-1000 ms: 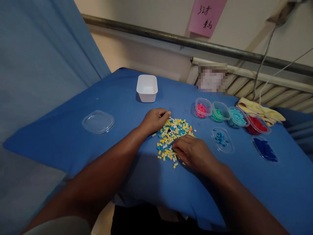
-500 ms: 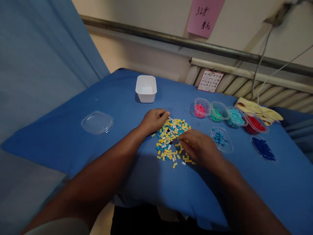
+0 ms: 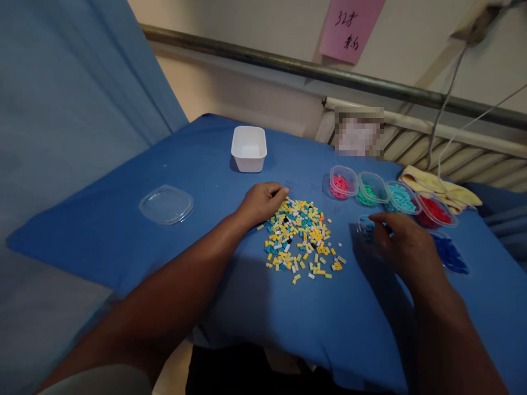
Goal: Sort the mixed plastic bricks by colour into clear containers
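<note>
A loose pile of small building bricks point(image 3: 302, 236), mostly yellow, white and teal, lies spread on the blue cloth. My left hand point(image 3: 263, 203) rests at the pile's far left edge, fingers curled and thumb against them; anything inside is hidden. Over a shallow clear tray point(image 3: 360, 233) with teal bricks in it hovers my right hand point(image 3: 405, 244). Its thumb and index finger are brought together in a pinch, and what sits between them is too small to make out. The hand covers much of that tray.
Clear tubs hold pink bricks point(image 3: 338, 186), green bricks point(image 3: 366, 195), light-blue bricks point(image 3: 400, 197) and red bricks point(image 3: 434, 211). Dark blue pieces point(image 3: 450, 253) lie at the right. A white box point(image 3: 249, 156) stands behind the pile; a clear lid point(image 3: 167, 206) lies left. A yellow cloth point(image 3: 440, 189) lies near the radiator.
My right hand has moved right, from the brick pile to above the shallow tray with teal bricks. My left hand has stayed at the pile's edge.
</note>
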Demonstrator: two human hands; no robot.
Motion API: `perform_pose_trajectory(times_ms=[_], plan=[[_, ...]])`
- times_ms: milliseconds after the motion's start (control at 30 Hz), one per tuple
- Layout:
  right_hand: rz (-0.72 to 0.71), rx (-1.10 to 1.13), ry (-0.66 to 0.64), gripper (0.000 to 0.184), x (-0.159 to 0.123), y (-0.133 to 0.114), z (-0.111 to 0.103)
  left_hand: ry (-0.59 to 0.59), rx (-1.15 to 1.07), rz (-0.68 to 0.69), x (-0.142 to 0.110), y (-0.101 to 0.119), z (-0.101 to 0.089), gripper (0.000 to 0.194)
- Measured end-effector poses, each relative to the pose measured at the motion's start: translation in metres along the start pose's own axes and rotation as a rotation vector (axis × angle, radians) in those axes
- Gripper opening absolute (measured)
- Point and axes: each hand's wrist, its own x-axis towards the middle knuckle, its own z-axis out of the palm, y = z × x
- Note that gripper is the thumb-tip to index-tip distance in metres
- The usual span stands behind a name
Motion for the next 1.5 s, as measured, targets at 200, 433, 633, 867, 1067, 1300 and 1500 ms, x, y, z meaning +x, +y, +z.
perform_pose_trajectory(times_ms=[200, 433, 633, 867, 1067, 1300, 1500], plan=[[-0.397, 0.411, -0.275, 0.016, -0.007, -0.082, 0.015, 0.003, 0.000, 0.011, 0.000, -0.001, 0.000, 0.045], [-0.421, 0.266, -0.429, 0.015, -0.006, -0.116, 0.029, 0.017, 0.003, 0.020, 0.000, -0.003, 0.002, 0.047], [-0.423, 0.111, -0.441, 0.017, -0.004, -0.121, 0.027, 0.018, 0.018, 0.017, 0.000, -0.004, 0.003, 0.047], [-0.421, 0.120, -0.447, 0.022, -0.005, -0.118, 0.030, 0.012, 0.015, 0.008, 0.000, -0.003, 0.003, 0.047], [-0.540, 0.416, -0.529, 0.025, -0.011, -0.124, 0.014, 0.005, 0.010, 0.005, -0.001, 0.000, 0.001, 0.047], [-0.441, 0.379, -0.471, 0.023, -0.012, -0.120, 0.018, 0.003, 0.000, 0.003, -0.002, 0.001, 0.000, 0.047], [-0.458, 0.414, -0.495, 0.020, -0.015, -0.122, 0.023, 0.004, 0.002, 0.000, -0.001, 0.001, 0.001, 0.047]])
